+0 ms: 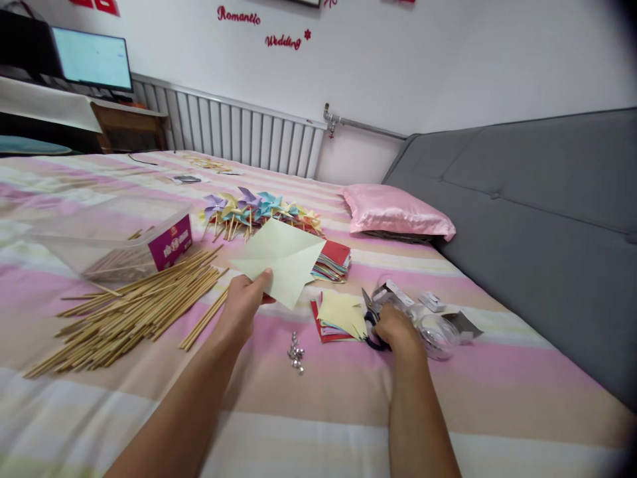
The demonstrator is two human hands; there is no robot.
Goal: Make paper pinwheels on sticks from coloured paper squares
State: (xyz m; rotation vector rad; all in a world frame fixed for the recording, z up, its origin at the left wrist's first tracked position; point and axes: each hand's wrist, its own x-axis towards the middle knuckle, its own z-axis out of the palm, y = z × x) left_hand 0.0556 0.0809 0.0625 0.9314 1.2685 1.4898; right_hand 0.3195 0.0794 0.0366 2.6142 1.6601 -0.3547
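My left hand [243,302] pinches a corner of a pale yellow creased paper square [281,255], lifted above the striped bedspread. My right hand [393,326] rests on black-handled scissors [371,325] lying beside a small stack of cut paper [340,315], yellow on top and red beneath. A thicker stack of coloured paper squares [332,261] lies just beyond the held sheet. A small cluster of silver pins [296,353] sits on the bed between my arms.
A heap of bamboo sticks [134,309] lies at left, near a clear plastic box [114,242]. Finished paper pinwheels [259,212] lie further back. A pink pillow [395,212], a clear container [435,332] and a grey headboard [537,219] are at right.
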